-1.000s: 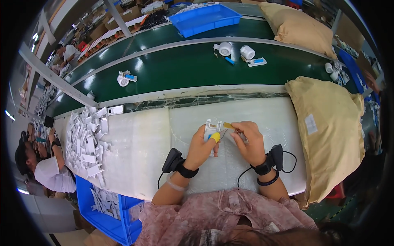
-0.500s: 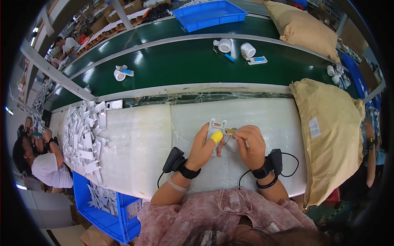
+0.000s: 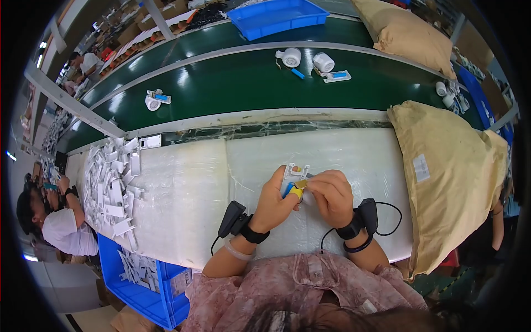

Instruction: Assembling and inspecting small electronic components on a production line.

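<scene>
My left hand (image 3: pixel 270 206) is closed around a small white plastic housing (image 3: pixel 289 174). A yellow finger cot covers the thumb, which presses on the housing. Beside the thumb, part of a blue cylindrical cell (image 3: pixel 287 190) shows. My right hand (image 3: pixel 334 193) pinches a small yellow-brown flat piece (image 3: pixel 301 183) against the housing, from the right. Its fingertips partly hide the piece, so I cannot tell whether it is seated. Both hands are just above the white plastic-covered table (image 3: pixel 182 205).
White plastic parts (image 3: pixel 115 188) are heaped at the left, above a blue bin (image 3: pixel 166 288). A brown sack (image 3: pixel 448 188) stands at the right. Beyond runs a green conveyor (image 3: pixel 221 83) carrying white assemblies (image 3: pixel 324 62). A blue tray (image 3: pixel 276 21) lies farther back. Another person (image 3: pixel 66 221) is at far left.
The blue cell now shows by my left thumb, and the thin dark wire is out of sight. My right fingers have closed in on the housing. Assemblies on the conveyor have shifted left.
</scene>
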